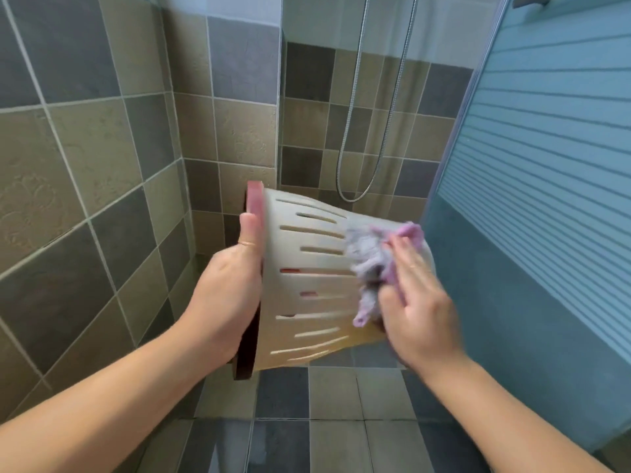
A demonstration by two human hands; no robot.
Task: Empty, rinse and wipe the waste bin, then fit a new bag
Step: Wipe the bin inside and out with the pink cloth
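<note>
Cream slotted bin (307, 285), unlabelled, rim clasped by left hand (232, 285); right hand (416, 302) presses cloth (372, 268) against it.

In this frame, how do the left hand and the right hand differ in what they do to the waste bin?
The left hand grips the waste bin at its pink rim, thumb on the outside; the right hand holds no part of the bin. The right hand presses a purple cloth against the bin's slotted wall near its base; the left hand holds no cloth. The right hand is blurred, the left hand sharp. Both are bare.
</note>
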